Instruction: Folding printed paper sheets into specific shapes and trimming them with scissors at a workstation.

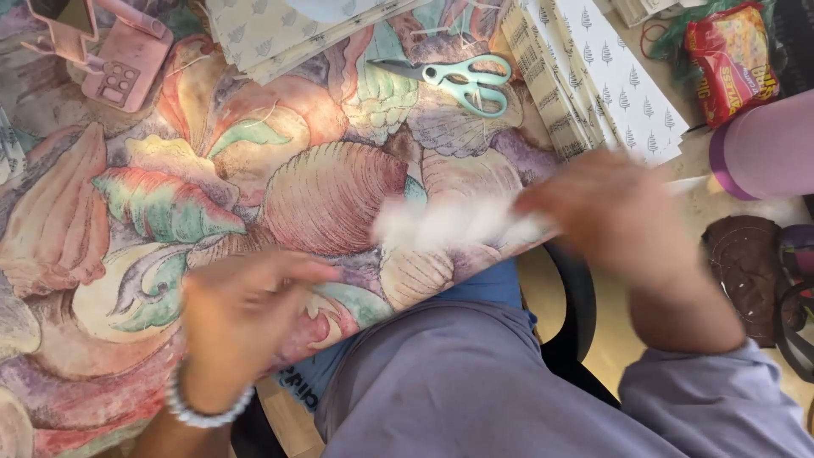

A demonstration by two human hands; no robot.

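Head view: I see the right hand [615, 216] pinching a blurred white strip [449, 225] over the shell-print cloth [170, 195]. The left hand [242, 318] rests loosely curled on the cloth, empty. Scissors [462, 78] lie untouched beside paper stacks [593, 76]; I judge work midway.

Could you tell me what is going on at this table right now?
A seated person works over a shell-patterned tablecloth. The right hand holds a blurred white strip, while the left hand hovers near the table edge. Teal scissors and stacks of patterned paper lie behind, untouched.
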